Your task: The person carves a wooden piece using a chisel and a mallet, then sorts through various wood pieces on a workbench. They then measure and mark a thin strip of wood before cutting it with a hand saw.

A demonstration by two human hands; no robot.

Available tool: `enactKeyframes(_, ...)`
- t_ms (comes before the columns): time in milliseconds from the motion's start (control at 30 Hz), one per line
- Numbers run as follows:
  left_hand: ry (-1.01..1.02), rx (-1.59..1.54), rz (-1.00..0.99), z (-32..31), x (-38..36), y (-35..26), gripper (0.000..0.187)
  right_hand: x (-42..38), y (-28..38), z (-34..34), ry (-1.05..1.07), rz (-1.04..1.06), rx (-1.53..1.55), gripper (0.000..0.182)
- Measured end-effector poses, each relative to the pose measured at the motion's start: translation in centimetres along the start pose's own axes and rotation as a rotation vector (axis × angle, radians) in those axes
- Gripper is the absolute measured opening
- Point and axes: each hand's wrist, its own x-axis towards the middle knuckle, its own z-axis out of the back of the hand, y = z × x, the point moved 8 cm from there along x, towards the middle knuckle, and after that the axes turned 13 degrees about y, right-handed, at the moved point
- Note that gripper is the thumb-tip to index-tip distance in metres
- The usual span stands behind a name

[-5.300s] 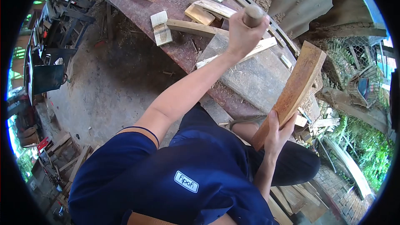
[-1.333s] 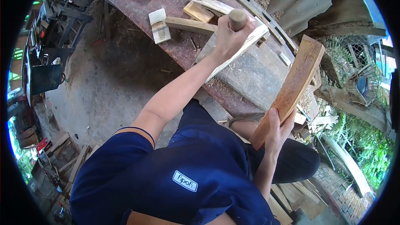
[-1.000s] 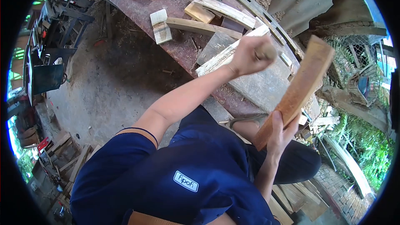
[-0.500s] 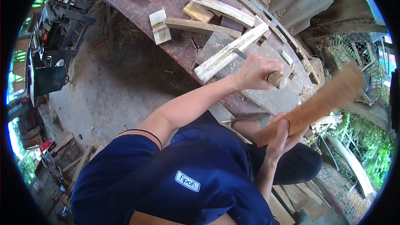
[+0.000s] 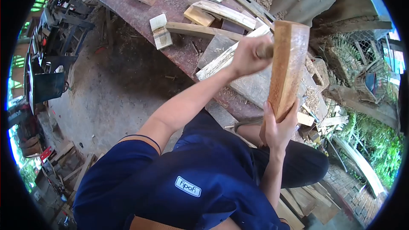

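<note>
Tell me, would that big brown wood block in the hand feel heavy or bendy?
The brown wood block looks thick and solid, so probably stiff and fairly heavy. The right hand grips only its lower end, so it likely feels top-heavy. Its rough grain probably isn't slippery.

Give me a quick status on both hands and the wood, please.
Left hand gripping a wooden tool handle. Right hand holding a board upright, its face against the handle end. Long strip lying on the bench beneath.

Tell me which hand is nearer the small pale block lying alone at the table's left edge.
Left. The left hand grips a chisel handle over the table, right of the small pale block; the right hand holds the wooden mallet board lower, farther off.
</note>
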Motion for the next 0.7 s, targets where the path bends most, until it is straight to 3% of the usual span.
enactKeyframes(67, -0.146, -0.146, -0.044, 2.8, 0.5, 1.7, 0.009, -0.3, -0.4, -0.1, -0.019, 0.004, 0.025, 0.051)
enactKeyframes(133, -0.316, -0.442, 0.278, 5.6, 0.2, 5.2, 0.015, -0.5, -0.9, 0.0, -0.049, 0.012, 0.05, 0.052)
enactKeyframes(233, -0.596, -0.698, 0.322, 9.0, -0.7, 7.6, 0.015, -0.7, -1.6, -0.3, -0.017, -0.025, 0.095, 0.05)
enactKeyframes(600, -0.371, -0.38, 0.206, 6.0, -0.2, 3.5, 0.015, -1.4, -1.9, -0.5, -0.02, -0.059, 0.111, 0.048)
enactKeyframes(700, -0.332, -0.32, 0.281, 5.3, -0.6, 3.1, 0.016, -1.5, -2.0, -0.5, -0.014, -0.09, 0.116, 0.049)
